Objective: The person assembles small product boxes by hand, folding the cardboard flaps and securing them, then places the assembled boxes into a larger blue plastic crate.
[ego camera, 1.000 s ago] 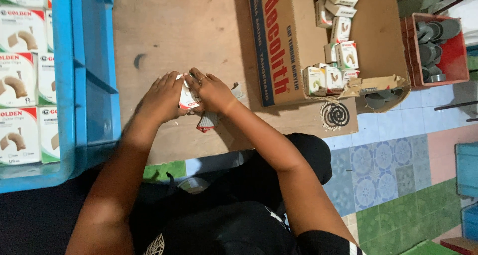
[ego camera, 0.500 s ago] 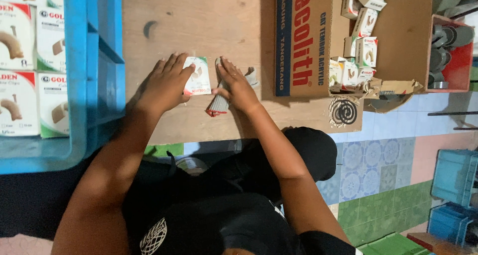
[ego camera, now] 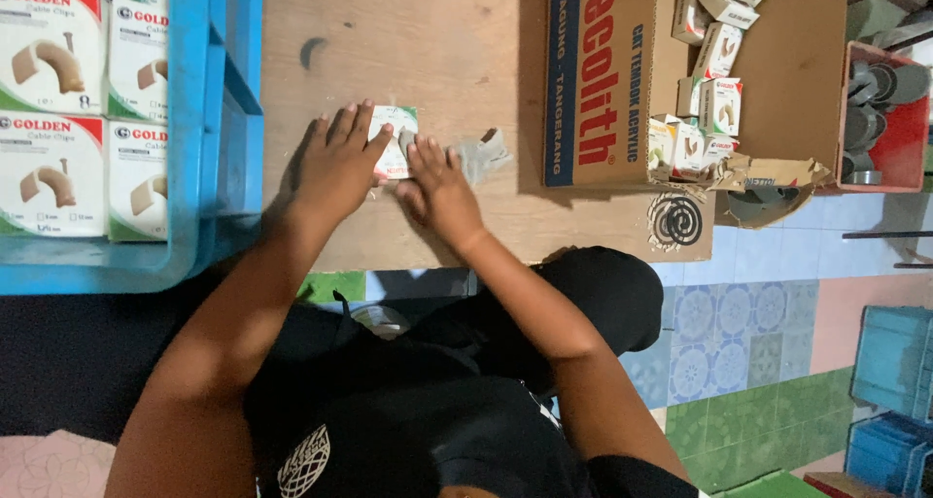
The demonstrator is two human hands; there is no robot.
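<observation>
Two bare hands are pressing down on one small white carton [ego camera: 394, 140] that is lying flat on the wooden table [ego camera: 408, 41]. At about nine o'clock from the carton, the left hand [ego camera: 335, 163] is resting with its fingers spread, the fingertips lying on the carton's left part. At about five o'clock from it, the right hand [ego camera: 439, 182] is lying with fingers loosely together, their tips touching the carton's lower right edge. Neither grip is closing around the carton; both are flat on top of it.

Just beside the right hand, at three o'clock, a crumpled grey scrap [ego camera: 481, 153] is lying on the table. The table's near edge is running just below the wrists, and bare wood is stretching toward twelve o'clock, marked only by a dark curved smudge [ego camera: 311, 51].

Toward nine o'clock, a blue plastic crate [ego camera: 209, 119] is bordering the left hand closely, holding larger white boxes [ego camera: 53, 104] with red and green print. Toward three o'clock, an open cardboard box [ego camera: 593, 80] is walling off that side, with small white cartons [ego camera: 705, 100] piled within. A dark spiral coil [ego camera: 676, 221] is lying at its near corner. Farther at three o'clock, a red bin [ego camera: 909, 119] is holding grey round parts.
</observation>
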